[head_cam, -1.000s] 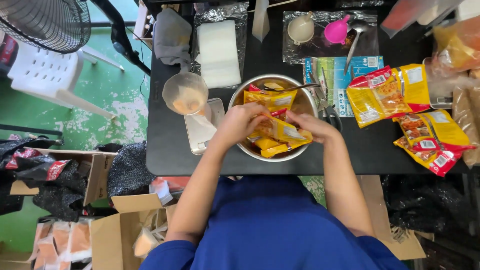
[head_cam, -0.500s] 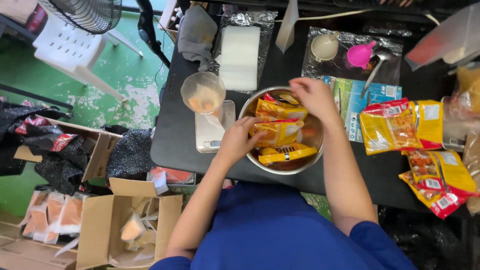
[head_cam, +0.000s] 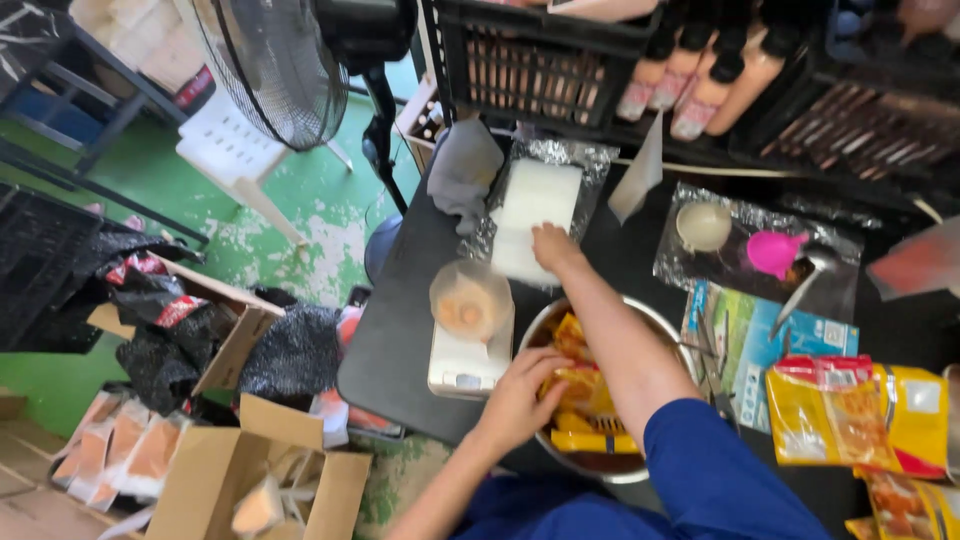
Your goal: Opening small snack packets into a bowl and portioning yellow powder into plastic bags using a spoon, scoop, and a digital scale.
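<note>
- Head view: my right hand [head_cam: 553, 247] reaches forward, its grip resting on the white stack of sheets [head_cam: 535, 215], fingers hidden, so I cannot tell the closure.
- My left hand [head_cam: 520, 392] pinches a yellow snack packet [head_cam: 585, 388] inside the metal bowl [head_cam: 640, 472].
- Just left of that grip, a small scale [head_cam: 465, 365] carries a clear plastic cup [head_cam: 470, 300] on the black surface [head_cam: 395, 340].
</note>
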